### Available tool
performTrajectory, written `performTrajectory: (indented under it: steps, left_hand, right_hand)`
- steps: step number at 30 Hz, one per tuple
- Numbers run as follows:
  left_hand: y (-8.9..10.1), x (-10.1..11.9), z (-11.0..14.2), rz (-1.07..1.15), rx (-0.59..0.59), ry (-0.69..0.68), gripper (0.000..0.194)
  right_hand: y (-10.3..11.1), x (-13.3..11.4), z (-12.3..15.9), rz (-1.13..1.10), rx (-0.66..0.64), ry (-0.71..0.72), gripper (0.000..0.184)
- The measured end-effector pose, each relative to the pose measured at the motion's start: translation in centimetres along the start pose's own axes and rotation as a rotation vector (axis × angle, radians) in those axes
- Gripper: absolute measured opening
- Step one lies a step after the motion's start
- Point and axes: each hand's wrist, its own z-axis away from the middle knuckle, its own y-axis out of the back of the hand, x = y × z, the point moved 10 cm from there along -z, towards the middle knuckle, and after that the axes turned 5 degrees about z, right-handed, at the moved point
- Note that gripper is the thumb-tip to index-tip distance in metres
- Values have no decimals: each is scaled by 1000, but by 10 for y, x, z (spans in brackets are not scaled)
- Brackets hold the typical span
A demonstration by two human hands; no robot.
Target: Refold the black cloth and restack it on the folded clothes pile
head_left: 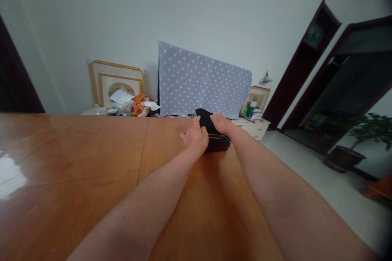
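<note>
Both arms reach forward across a shiny wooden table (116,147) to its far part. My left hand (196,135) is at the left edge of a folded black cloth (204,120), with its fingers against it. My right hand (221,124) grips the same cloth from the right, thumb side toward the middle. The raised black cloth is over a neat stack of dark folded cloths (218,142), black on top and dark red at the bottom. Some fingertips are hidden behind the cloth.
Beyond the table, a grey polka-dot cloth (202,79) covers a wide flat object. Picture frames (94,81) and an orange bag (139,104) are left of it. A white drawer cabinet (257,130) and a potted plant (344,157) stand to the right.
</note>
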Motion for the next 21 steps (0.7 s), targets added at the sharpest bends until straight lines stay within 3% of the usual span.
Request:
performTrajectory:
  steps: [7, 12, 15, 18, 21]
  left_hand:
    - [2, 4, 1, -58, -7, -79, 51]
    - [6, -5, -8, 162, 8, -71, 46]
    - [15, 2, -16, 239, 51, -165, 49]
    - [15, 16, -13, 135, 0, -317, 46]
    - [10, 21, -5, -8, -79, -377, 39]
  right_hand:
    - [-3, 3, 2, -7, -3, -8, 50]
    - [-1, 2, 3, 8, 3, -14, 48]
    - [1, -1, 4, 17, 1, -1, 45]
    - [1, -1, 5, 17, -5, 4, 45]
    - [1, -1, 5, 6, -16, 3, 45]
